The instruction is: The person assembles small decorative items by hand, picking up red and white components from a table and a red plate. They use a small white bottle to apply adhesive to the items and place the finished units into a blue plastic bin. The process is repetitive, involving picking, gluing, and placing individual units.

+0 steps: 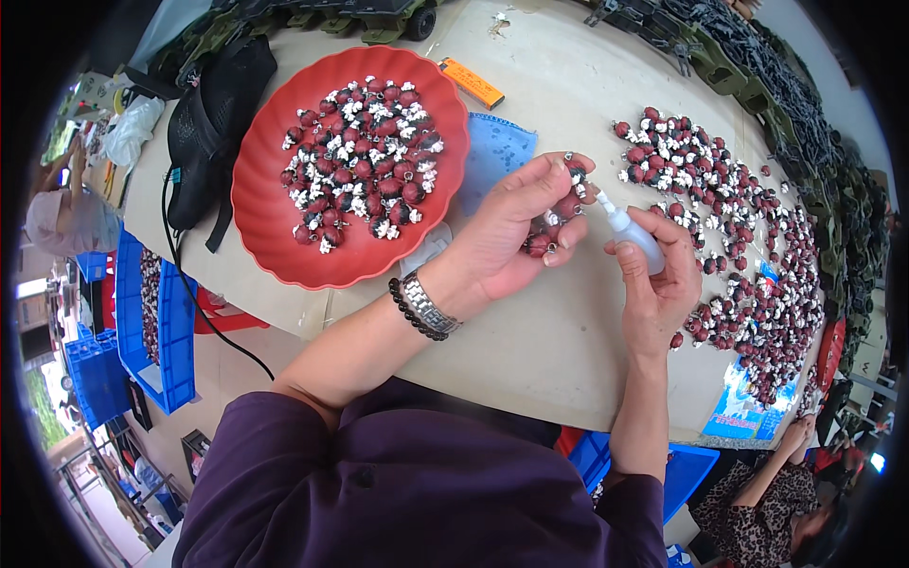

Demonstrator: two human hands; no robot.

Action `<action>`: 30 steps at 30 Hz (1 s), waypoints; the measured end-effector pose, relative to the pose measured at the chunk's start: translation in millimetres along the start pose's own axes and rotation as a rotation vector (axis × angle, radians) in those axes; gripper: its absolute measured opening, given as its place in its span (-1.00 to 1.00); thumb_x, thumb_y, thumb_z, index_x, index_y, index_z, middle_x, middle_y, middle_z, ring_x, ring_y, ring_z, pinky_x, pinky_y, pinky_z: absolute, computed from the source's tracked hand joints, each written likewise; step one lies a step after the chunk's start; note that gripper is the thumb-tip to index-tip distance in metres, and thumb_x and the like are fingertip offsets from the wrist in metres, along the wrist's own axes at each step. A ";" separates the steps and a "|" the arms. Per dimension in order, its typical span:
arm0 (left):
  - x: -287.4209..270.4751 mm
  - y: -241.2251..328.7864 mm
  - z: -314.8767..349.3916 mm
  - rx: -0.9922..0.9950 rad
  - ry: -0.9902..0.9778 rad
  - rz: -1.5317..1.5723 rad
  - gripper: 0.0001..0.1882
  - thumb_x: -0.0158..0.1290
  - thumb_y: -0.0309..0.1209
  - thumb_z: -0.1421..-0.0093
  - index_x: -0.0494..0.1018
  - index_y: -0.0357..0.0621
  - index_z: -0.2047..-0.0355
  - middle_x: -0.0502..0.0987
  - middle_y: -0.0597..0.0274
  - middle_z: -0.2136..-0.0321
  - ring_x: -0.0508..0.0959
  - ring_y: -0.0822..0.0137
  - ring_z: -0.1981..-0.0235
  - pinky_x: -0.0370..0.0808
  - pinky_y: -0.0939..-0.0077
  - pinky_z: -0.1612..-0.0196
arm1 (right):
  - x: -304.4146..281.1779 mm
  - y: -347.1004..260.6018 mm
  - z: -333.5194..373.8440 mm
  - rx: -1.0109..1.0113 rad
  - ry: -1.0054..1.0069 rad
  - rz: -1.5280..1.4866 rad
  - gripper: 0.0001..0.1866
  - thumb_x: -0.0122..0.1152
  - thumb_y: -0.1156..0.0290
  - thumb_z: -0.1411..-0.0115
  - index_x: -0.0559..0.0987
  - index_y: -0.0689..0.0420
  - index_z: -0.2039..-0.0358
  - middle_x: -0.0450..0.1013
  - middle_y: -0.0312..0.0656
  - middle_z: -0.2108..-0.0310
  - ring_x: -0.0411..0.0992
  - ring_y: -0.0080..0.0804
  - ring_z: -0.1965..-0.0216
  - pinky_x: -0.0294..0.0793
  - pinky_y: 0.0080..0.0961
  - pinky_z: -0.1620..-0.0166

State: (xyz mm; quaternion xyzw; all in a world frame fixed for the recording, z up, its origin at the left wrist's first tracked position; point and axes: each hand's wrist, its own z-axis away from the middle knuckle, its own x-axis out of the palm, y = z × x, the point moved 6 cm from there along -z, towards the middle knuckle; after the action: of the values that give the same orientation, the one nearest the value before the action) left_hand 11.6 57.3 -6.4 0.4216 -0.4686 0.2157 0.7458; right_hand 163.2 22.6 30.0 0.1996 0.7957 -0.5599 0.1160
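Several small dark-red and black round pieces with metal loops [540, 244] sit in my left hand [516, 222], its fingers curled round them. My right hand [658, 284] grips a small white squeeze bottle [636, 239] with a narrow nozzle. The nozzle tip points at the pieces by my left fingertips; whether it touches them I cannot tell. Left of my left hand stands a red scalloped bowl [260, 208] holding many like pieces with white parts. A large spread of the same red, black and white pieces [757, 303] lies on the table to the right.
A blue cloth [502, 147] and an orange box [472, 83] lie beyond my left hand. A black bag [213, 133] with a cord is left of the bowl. Green model vehicle parts [748, 85] line the far edge. Blue crates [156, 322] stand left; another person [757, 502] sits lower right.
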 end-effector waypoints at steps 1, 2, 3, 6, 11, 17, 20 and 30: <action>0.0 -0.5 -0.3 0.003 0.011 -0.001 -0.64 0.03 -0.20 -0.27 0.35 -0.09 0.01 0.49 0.36 0.30 0.18 0.60 0.65 0.13 0.73 0.69 | -0.1 -0.2 0.2 -0.003 0.003 -0.001 -0.75 0.20 0.58 -0.16 0.50 0.33 0.13 0.43 -0.15 0.20 0.53 -0.44 0.34 0.54 -0.61 0.28; 0.2 -0.7 -0.5 -0.001 0.009 0.002 -0.64 0.03 -0.20 -0.28 0.35 -0.09 0.01 0.50 0.36 0.30 0.18 0.59 0.65 0.13 0.73 0.69 | -0.3 -0.5 0.4 -0.006 0.006 -0.001 -0.75 0.20 0.58 -0.16 0.50 0.33 0.13 0.44 -0.15 0.20 0.53 -0.44 0.34 0.54 -0.62 0.28; 0.3 -0.9 -0.6 -0.004 0.008 0.005 -0.65 0.03 -0.20 -0.28 0.34 -0.09 0.01 0.50 0.36 0.30 0.18 0.59 0.65 0.13 0.73 0.69 | -0.4 -0.8 0.5 -0.009 0.009 -0.002 -0.75 0.20 0.57 -0.16 0.50 0.33 0.13 0.44 -0.15 0.21 0.53 -0.44 0.34 0.54 -0.62 0.29; -0.9 -1.5 -1.1 -0.007 -0.001 0.010 -0.65 0.03 -0.20 -0.28 0.34 -0.09 0.01 0.50 0.36 0.31 0.18 0.59 0.65 0.13 0.72 0.69 | -0.6 -0.1 1.5 -0.007 0.018 -0.002 -0.75 0.21 0.56 -0.17 0.50 0.32 0.13 0.44 -0.15 0.21 0.53 -0.45 0.34 0.52 -0.65 0.30; -0.4 -1.3 -1.2 -0.004 -0.005 0.013 -0.66 0.02 -0.21 -0.28 0.35 -0.10 0.02 0.51 0.37 0.32 0.17 0.59 0.65 0.12 0.72 0.69 | -0.9 0.3 1.3 0.020 0.011 -0.005 -0.76 0.21 0.55 -0.17 0.51 0.31 0.14 0.45 -0.16 0.21 0.53 -0.47 0.36 0.49 -0.68 0.33; -0.4 -1.1 -0.6 -0.006 -0.013 0.017 -0.65 0.02 -0.21 -0.28 0.35 -0.11 0.02 0.51 0.36 0.32 0.18 0.59 0.65 0.13 0.72 0.69 | 0.0 0.4 0.8 -0.025 0.018 -0.008 -0.76 0.21 0.54 -0.17 0.51 0.29 0.13 0.45 -0.17 0.22 0.53 -0.48 0.37 0.45 -0.72 0.39; -0.1 -1.5 -0.7 -0.007 -0.016 0.023 -0.65 0.02 -0.21 -0.28 0.35 -0.11 0.01 0.51 0.36 0.32 0.20 0.58 0.64 0.14 0.72 0.69 | -0.1 -2.0 0.2 0.023 0.072 -0.047 -0.76 0.28 0.54 -0.10 0.54 0.27 0.19 0.49 -0.21 0.31 0.46 -0.54 0.39 0.40 -0.68 0.37; 0.3 -2.2 -0.3 -0.020 -0.027 0.038 -0.64 0.03 -0.21 -0.28 0.35 -0.12 0.01 0.51 0.35 0.32 0.23 0.56 0.62 0.16 0.72 0.69 | -1.0 -2.5 1.3 0.087 0.103 -0.107 -0.76 0.32 0.54 -0.06 0.57 0.26 0.22 0.50 -0.25 0.36 0.41 -0.58 0.40 0.37 -0.67 0.35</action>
State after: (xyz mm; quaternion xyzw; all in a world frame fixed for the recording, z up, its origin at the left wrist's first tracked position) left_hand 13.5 56.4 -7.1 0.4081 -0.4889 0.2195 0.7391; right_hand 163.0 20.5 32.1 0.1902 0.7851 -0.5884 0.0358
